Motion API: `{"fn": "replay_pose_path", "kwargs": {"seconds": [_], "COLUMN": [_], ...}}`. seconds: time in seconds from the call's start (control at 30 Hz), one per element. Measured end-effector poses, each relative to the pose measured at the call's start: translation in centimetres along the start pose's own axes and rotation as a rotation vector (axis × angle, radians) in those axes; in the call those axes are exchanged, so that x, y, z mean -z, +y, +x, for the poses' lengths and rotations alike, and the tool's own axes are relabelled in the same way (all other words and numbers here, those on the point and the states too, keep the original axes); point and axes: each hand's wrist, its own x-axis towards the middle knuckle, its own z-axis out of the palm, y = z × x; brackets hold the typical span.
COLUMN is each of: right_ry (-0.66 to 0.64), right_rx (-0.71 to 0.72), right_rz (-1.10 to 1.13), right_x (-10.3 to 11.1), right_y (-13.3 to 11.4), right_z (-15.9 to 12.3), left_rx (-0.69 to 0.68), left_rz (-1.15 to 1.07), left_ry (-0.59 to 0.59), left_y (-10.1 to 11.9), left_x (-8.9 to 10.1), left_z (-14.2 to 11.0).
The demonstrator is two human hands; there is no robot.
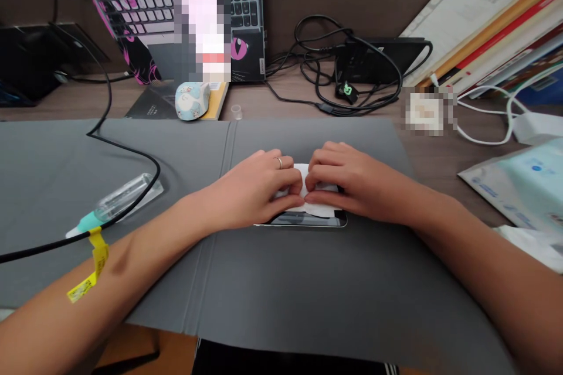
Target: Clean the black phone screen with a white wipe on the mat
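Left hand (259, 190) has its fingers curled in, thumb and fingers closed narrow on a white tissue (323, 206). Right hand (358, 181) is doing pretty much the same on the other side, fingertips nearly meeting. Right under them, mostly covered, a dark-screened device (308, 220) lies flat on the grey mat (308, 293). My guess: this is the wiping step, or bunching the tissue up for it. Next move probably calls for light, even pressure across the screen, tissue kept flat. Further out, the capped clear bottle (125, 196) lies off left and a pale blue pack (528, 184) sits right.
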Motion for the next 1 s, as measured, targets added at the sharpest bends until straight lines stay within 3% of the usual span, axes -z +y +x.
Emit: {"fn": "replay_pose_path", "kwargs": {"seconds": [0.57,1.0], "right_ry": [-0.069,0.028], "right_rx": [-0.008,-0.044], "right_rz": [0.044,-0.11], "right_x": [0.4,-0.1], "right_y": [-0.8,0.0], "right_z": [0.1,0.2], "left_rx": [-0.013,0.079], "left_rz": [-0.006,0.031], "left_ry": [-0.09,0.024], "left_y": [1.1,0.3], "left_x": [0.3,-0.1], "left_z": [-0.3,0.2]}}
